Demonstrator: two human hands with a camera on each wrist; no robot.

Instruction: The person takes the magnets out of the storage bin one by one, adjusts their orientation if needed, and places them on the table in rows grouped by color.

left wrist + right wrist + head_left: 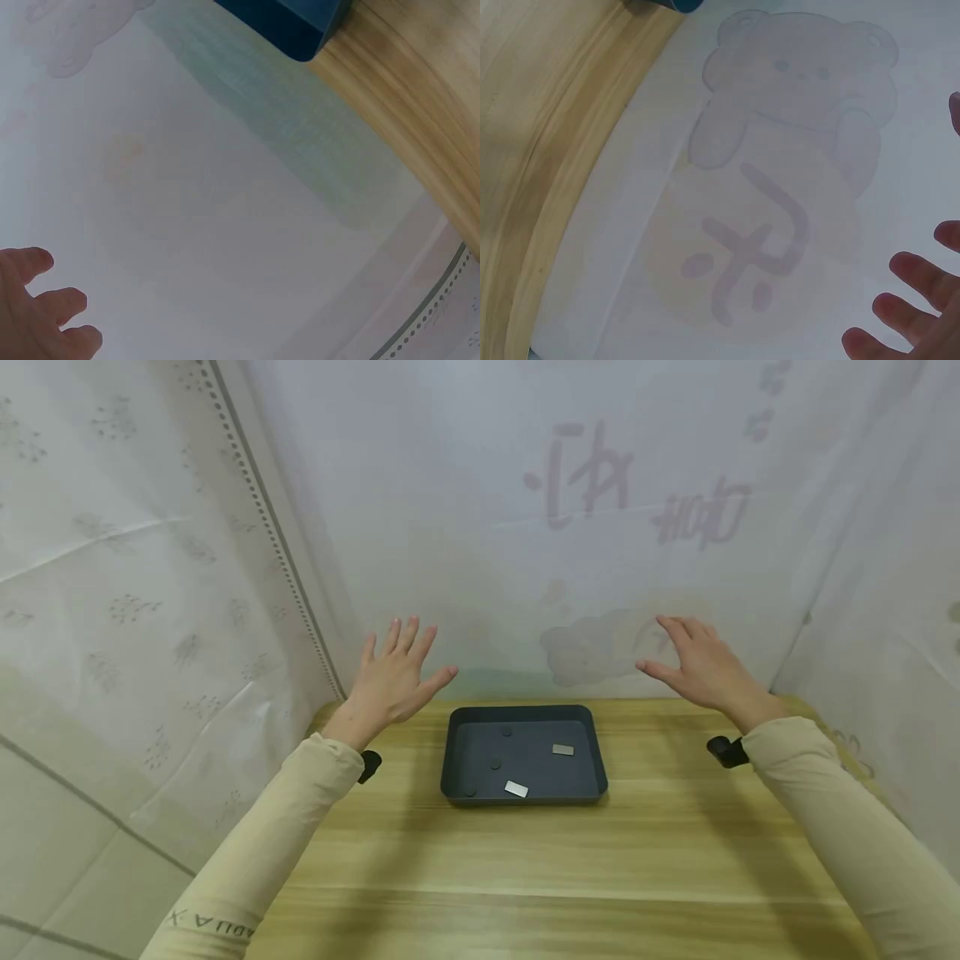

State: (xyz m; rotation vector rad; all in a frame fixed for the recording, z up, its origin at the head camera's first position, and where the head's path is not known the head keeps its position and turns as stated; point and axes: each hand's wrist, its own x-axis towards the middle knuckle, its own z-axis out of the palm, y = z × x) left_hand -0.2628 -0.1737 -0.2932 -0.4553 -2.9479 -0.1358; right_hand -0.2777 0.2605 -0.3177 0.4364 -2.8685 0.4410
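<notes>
A dark grey rectangular tray [525, 739] lies near the far edge of the wooden table. Inside it are two small silvery rectangular pieces, one at the right [562, 749] and one by the near wall [516, 789], plus several small dark discs, among them a disc [496, 764] left of the middle. My left hand [392, 681] is raised to the left of the tray, fingers spread, holding nothing. To the tray's right my right hand [705, 664] is likewise raised, its fingers extended and thumb apart. Fingers of both hands also show in their wrist views.
The wood-grain table [525, 868] stretches toward me in front of the tray. Pale printed curtains [450, 527] hang behind and at both sides, close to the table's far edge. Black straps with small mounts [726, 752] sit at my wrists.
</notes>
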